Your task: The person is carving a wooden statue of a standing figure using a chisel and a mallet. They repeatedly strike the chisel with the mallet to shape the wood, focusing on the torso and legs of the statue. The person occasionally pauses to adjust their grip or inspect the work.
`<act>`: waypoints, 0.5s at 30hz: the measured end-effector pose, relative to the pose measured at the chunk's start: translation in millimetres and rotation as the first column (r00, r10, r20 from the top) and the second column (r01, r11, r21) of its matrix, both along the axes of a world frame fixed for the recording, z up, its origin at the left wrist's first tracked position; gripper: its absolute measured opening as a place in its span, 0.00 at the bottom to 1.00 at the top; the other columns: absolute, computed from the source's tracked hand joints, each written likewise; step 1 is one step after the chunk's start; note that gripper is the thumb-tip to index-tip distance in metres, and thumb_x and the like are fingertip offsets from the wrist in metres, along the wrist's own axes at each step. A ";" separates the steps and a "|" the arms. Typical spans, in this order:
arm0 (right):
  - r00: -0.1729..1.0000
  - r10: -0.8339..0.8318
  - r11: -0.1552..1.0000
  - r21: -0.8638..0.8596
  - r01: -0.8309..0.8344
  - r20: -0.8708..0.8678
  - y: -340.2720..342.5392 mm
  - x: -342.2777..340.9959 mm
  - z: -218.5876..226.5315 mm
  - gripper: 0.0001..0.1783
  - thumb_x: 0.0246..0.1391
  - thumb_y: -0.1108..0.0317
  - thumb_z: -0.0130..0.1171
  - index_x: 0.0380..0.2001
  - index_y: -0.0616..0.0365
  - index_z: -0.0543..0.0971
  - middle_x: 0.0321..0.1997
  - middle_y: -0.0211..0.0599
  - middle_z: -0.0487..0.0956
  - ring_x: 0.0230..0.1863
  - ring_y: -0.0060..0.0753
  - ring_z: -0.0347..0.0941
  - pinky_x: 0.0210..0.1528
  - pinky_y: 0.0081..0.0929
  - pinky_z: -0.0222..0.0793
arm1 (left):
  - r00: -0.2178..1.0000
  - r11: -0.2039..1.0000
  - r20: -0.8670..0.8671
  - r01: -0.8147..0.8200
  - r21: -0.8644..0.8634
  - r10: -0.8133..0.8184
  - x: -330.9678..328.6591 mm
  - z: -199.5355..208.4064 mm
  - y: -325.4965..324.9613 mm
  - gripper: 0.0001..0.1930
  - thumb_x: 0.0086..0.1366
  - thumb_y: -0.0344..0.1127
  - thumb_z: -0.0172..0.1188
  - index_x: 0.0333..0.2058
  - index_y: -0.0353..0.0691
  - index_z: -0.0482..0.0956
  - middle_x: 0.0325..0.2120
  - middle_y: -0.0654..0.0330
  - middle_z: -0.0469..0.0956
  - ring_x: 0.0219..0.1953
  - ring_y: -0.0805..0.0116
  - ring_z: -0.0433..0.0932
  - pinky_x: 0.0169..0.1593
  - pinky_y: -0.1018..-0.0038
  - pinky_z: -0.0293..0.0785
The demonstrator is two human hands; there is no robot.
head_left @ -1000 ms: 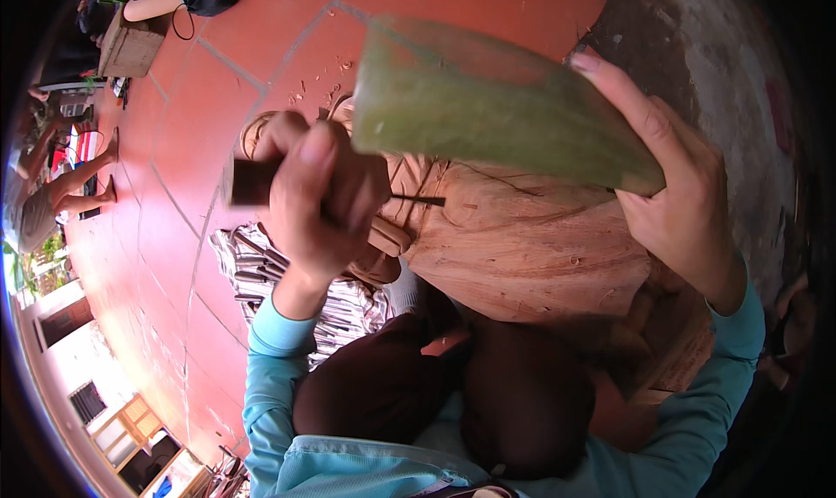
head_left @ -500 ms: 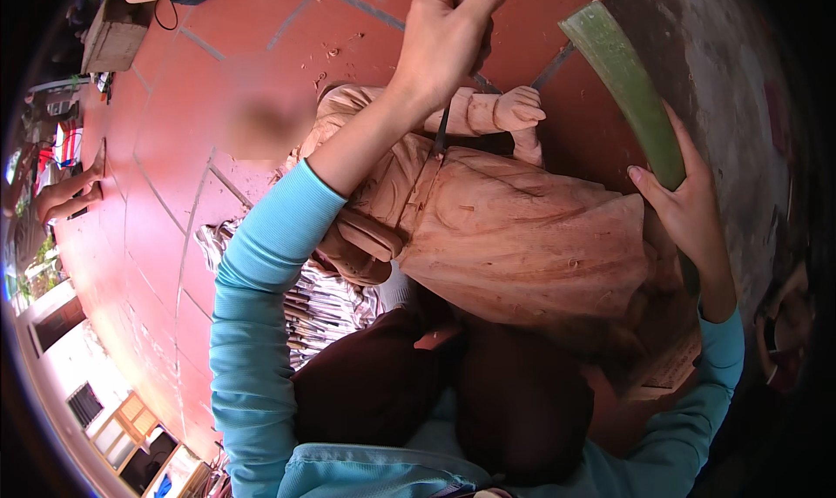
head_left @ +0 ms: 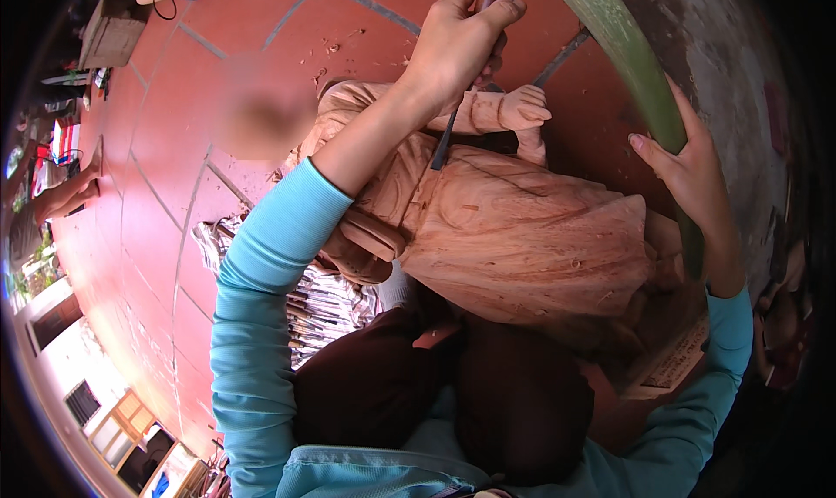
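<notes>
A carved reddish wood statue (head_left: 522, 232) of a robed figure lies on its back across the space before my knees, with a clenched hand carved at its far side. My left hand (head_left: 457, 50) is closed around the brown handle of a chisel (head_left: 445, 139), whose dark blade slants down to touch the statue's waist beside the belt line. My right hand (head_left: 688, 163) grips a long, slightly curved green club (head_left: 623, 54) by its lower part. The club's broad end points up and away, apart from the chisel handle.
Rows of carving tools (head_left: 326, 315) lie on a striped cloth left of my knees. Wood shavings dot the red tiled floor (head_left: 252, 28). A box (head_left: 113, 32) stands far left, near another person's legs (head_left: 74, 189). Grey concrete (head_left: 731, 71) borders the right.
My left hand has shifted slightly right and down, tilting the chisel more while its tip stays at the waist. The green club has moved a little upward with my right hand.
</notes>
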State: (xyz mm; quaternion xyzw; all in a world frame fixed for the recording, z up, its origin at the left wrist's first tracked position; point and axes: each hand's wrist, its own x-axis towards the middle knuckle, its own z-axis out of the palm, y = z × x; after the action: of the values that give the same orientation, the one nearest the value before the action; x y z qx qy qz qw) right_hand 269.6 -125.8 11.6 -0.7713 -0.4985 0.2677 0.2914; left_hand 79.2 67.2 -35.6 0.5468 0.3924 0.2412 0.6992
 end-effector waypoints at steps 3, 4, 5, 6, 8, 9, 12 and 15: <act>0.991 -0.102 0.983 -0.164 0.086 -0.091 20.8 -4.0 12.5 0.37 0.52 0.71 0.65 0.66 0.57 0.64 0.36 0.30 0.78 0.32 0.18 0.74 0.33 0.18 0.71 | 0.998 1.000 0.059 -0.018 -0.023 0.020 -1.3 -3.7 -2.5 0.09 0.66 0.41 0.58 0.39 0.43 0.73 0.19 0.69 0.67 0.17 0.80 0.63 0.18 0.81 0.58; 0.989 -0.100 0.985 -0.149 0.082 -0.112 27.4 -4.6 11.5 0.37 0.52 0.69 0.65 0.66 0.56 0.64 0.32 0.27 0.76 0.28 0.16 0.70 0.29 0.17 0.68 | 0.996 0.998 0.083 -0.019 -0.052 0.024 -2.8 -3.4 -6.4 0.08 0.66 0.40 0.58 0.36 0.44 0.72 0.18 0.69 0.66 0.16 0.81 0.60 0.18 0.81 0.55; 0.987 -0.101 0.988 -0.131 0.084 -0.129 33.6 -4.0 11.6 0.37 0.52 0.68 0.65 0.66 0.55 0.64 0.29 0.25 0.74 0.24 0.13 0.67 0.25 0.16 0.65 | 0.994 0.997 0.110 -0.014 -0.078 0.023 -2.8 -1.3 -8.4 0.08 0.66 0.39 0.59 0.33 0.44 0.70 0.17 0.70 0.64 0.15 0.83 0.58 0.17 0.82 0.52; 0.984 -0.102 0.990 -0.113 0.086 -0.146 39.7 -2.1 11.5 0.37 0.52 0.67 0.65 0.66 0.54 0.64 0.25 0.22 0.71 0.20 0.11 0.63 0.21 0.15 0.62 | 0.994 0.994 0.092 -0.043 -0.100 0.052 -2.2 -2.1 -7.5 0.08 0.65 0.38 0.59 0.34 0.44 0.71 0.17 0.70 0.64 0.15 0.83 0.57 0.17 0.81 0.51; 0.978 -0.075 0.989 -0.138 0.049 -0.196 53.0 2.8 10.9 0.37 0.53 0.67 0.62 0.67 0.52 0.63 0.26 0.23 0.72 0.21 0.13 0.65 0.22 0.15 0.64 | 0.993 0.985 0.050 -0.102 -0.141 0.110 -2.0 -6.7 -5.2 0.07 0.65 0.38 0.59 0.35 0.44 0.71 0.18 0.70 0.64 0.15 0.82 0.57 0.17 0.81 0.51; 0.975 -0.069 0.988 -0.147 0.039 -0.209 60.1 2.7 10.3 0.37 0.53 0.68 0.61 0.67 0.52 0.62 0.26 0.23 0.72 0.21 0.13 0.65 0.22 0.15 0.64 | 0.992 0.984 0.043 -0.109 -0.143 0.116 -2.5 -8.1 -4.8 0.07 0.65 0.38 0.59 0.35 0.43 0.71 0.18 0.70 0.64 0.15 0.82 0.57 0.17 0.81 0.51; 0.979 0.196 0.980 -0.014 -0.197 -0.056 79.4 16.5 -4.5 0.40 0.53 0.71 0.59 0.69 0.51 0.59 0.27 0.24 0.73 0.20 0.13 0.64 0.20 0.16 0.63 | 0.991 0.981 0.033 -0.124 -0.148 0.131 -6.0 -9.7 -4.1 0.08 0.64 0.37 0.59 0.37 0.43 0.72 0.18 0.70 0.64 0.16 0.83 0.58 0.17 0.82 0.51; 0.859 0.451 0.880 0.040 -0.473 0.242 94.7 43.2 -27.7 0.42 0.50 0.71 0.60 0.69 0.51 0.58 0.29 0.25 0.75 0.19 0.12 0.64 0.19 0.15 0.63 | 0.995 0.981 0.020 -0.095 -0.171 0.100 -5.7 -13.2 -11.1 0.09 0.64 0.37 0.59 0.40 0.41 0.73 0.18 0.70 0.64 0.16 0.82 0.59 0.17 0.81 0.51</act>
State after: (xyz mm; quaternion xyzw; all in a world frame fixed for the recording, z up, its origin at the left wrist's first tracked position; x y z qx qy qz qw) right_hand 312.8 -31.1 -16.1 -0.6392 -0.7112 0.2158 0.1977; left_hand 73.4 56.1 -48.7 0.4617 0.4278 0.2489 0.7361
